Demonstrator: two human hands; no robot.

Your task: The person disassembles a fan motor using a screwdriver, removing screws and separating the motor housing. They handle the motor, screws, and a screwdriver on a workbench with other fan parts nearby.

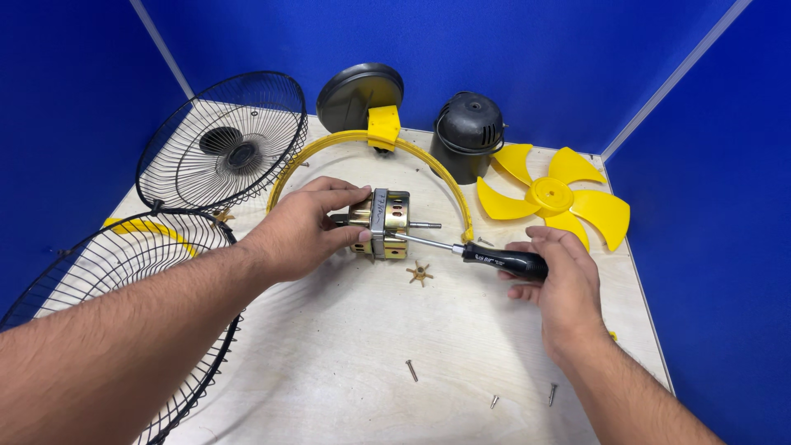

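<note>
My left hand (306, 231) grips a small brass-and-grey fan motor (386, 221) from its left side, holding it on the wooden table (346, 363); the motor's shaft points right. My right hand (559, 280) is closed on the black handle of a screwdriver (494, 258). The screwdriver's metal shank runs left and its tip touches the motor's right face. A small brass star-shaped piece (420, 273) lies just below the motor.
Two black wire fan grilles (222, 140) (115, 272) lie at the left. A yellow ring (329, 152), a black round base (360, 92), a black motor cover (468, 132) and a yellow fan blade (552, 196) sit behind. Loose screws (410, 370) (552, 394) lie near the front. Blue walls enclose the table.
</note>
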